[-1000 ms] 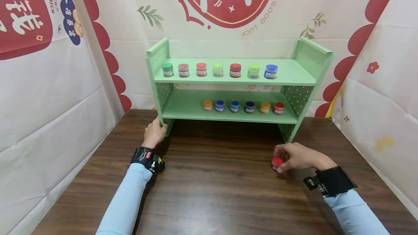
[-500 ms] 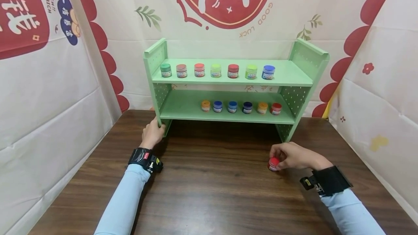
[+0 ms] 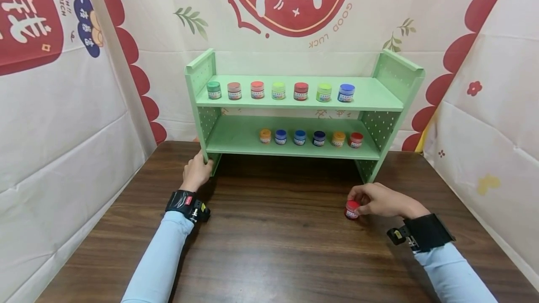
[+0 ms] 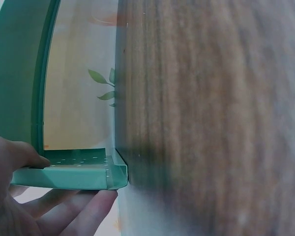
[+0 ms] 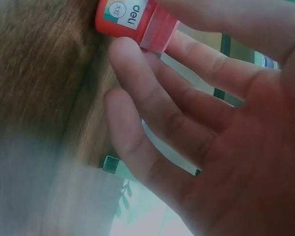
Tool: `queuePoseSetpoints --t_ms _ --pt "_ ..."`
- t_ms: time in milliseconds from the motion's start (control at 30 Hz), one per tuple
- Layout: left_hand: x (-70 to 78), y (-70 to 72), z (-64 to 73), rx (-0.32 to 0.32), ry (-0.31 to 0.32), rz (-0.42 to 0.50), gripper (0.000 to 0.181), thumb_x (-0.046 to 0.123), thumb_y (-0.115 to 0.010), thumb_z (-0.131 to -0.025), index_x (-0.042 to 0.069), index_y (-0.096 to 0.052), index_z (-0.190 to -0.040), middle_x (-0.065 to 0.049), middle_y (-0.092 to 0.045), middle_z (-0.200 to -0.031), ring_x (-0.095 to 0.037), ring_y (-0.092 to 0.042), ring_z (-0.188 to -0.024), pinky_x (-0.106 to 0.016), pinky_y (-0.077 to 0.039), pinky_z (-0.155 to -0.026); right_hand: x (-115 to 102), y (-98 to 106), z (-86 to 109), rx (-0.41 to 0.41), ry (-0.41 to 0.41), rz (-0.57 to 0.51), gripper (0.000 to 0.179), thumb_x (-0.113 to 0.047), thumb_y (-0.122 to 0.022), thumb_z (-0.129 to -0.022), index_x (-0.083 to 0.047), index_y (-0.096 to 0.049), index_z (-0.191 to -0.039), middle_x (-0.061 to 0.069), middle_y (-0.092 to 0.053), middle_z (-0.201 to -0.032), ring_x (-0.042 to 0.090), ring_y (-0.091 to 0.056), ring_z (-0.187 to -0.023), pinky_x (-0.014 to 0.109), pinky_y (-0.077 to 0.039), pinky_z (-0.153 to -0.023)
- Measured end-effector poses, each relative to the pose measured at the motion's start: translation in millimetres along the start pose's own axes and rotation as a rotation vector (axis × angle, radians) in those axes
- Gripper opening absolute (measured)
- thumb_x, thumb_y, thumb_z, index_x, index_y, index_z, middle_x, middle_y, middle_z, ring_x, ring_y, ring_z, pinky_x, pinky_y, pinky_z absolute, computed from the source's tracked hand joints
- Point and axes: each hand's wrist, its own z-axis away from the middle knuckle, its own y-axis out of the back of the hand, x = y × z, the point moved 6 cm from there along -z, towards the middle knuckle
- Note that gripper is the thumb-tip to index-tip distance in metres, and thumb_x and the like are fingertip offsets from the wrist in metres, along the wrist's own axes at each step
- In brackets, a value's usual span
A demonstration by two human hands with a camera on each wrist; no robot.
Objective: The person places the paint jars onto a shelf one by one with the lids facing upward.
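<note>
At the right of the head view, my right hand (image 3: 382, 200) pinches a small red paint jar (image 3: 351, 210) between thumb and fingers, low over the wooden table (image 3: 269, 237). Its white label, marked "deli", shows in the right wrist view on the jar (image 5: 122, 19), while two fingers extend loosely beside it. Across the table, my left hand (image 3: 197, 172) grips the lower left side panel of a light green two-tier shelf (image 3: 236, 138). In the left wrist view, the thumb lies on one face of the panel (image 4: 71, 178) and the fingers on the other.
Several paint jars stand in a row on the upper tier, from a dark green jar (image 3: 214, 90) to a blue jar (image 3: 346, 93). On the lower tier another row runs from an orange jar (image 3: 265, 136) to a red jar (image 3: 355, 140). Printed cloth (image 3: 168, 83) hangs behind and at both sides.
The head view has shifted slightly. The red paint jar in my right hand has tipped a little more upright, showing more of its label. My left hand keeps its grip on the shelf.
</note>
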Motion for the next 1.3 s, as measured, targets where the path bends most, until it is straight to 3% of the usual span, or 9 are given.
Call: queuePoseSetpoints --t_ms 500,833,1100,1300 --pt "-3.1 4.2 2.8 0.008 0.015 -0.008 0.026 0.027 -0.049 -0.102 0.013 -0.055 -0.122 -0.020 -0.064 -0.099 -0.039 -0.061 -0.088 -0.050 -0.046 -0.067 1.2 -2.2 -4.6 -0.013 -0.001 -0.023 0.024 -0.012 -0.076 -0.090 -0.008 -0.068 -0.112 -0.002 -0.067 -0.095 0.007 -0.057 -0.080 0.024 -0.048 -0.070" --pt "-3.1 4.6 2.9 0.010 0.003 -0.010 0.034 0.028 -0.050 -0.101 0.012 -0.056 -0.130 -0.022 -0.065 -0.103 -0.044 -0.065 -0.094 -0.056 -0.048 -0.072 -3.9 -3.7 -8.1 -0.013 0.041 -0.010 0.022 -0.012 -0.076 -0.089 -0.010 -0.069 -0.110 -0.003 -0.067 -0.095 0.006 -0.058 -0.079 0.023 -0.048 -0.070" --pt "1.8 1.8 -0.6 0.007 0.002 -0.013 0.025 0.028 -0.051 -0.101 0.015 -0.053 -0.122 -0.016 -0.059 -0.089 -0.038 -0.059 -0.085 -0.049 -0.046 -0.067 -40.5 -5.1 -19.1 -0.020 0.100 -0.019 0.021 -0.014 -0.074 -0.093 -0.010 -0.070 -0.113 -0.003 -0.070 -0.098 0.007 -0.061 -0.082 0.023 -0.051 -0.072" --pt "0.2 -0.1 0.7 -0.003 0.014 -0.012 0.026 0.028 -0.051 -0.101 0.014 -0.053 -0.123 -0.014 -0.055 -0.085 -0.036 -0.058 -0.083 -0.046 -0.044 -0.067 -82.1 -0.9 -50.7 -0.012 0.180 0.047 0.022 -0.012 -0.073 -0.093 -0.014 -0.070 -0.115 -0.005 -0.069 -0.095 0.006 -0.059 -0.077 0.024 -0.051 -0.069"
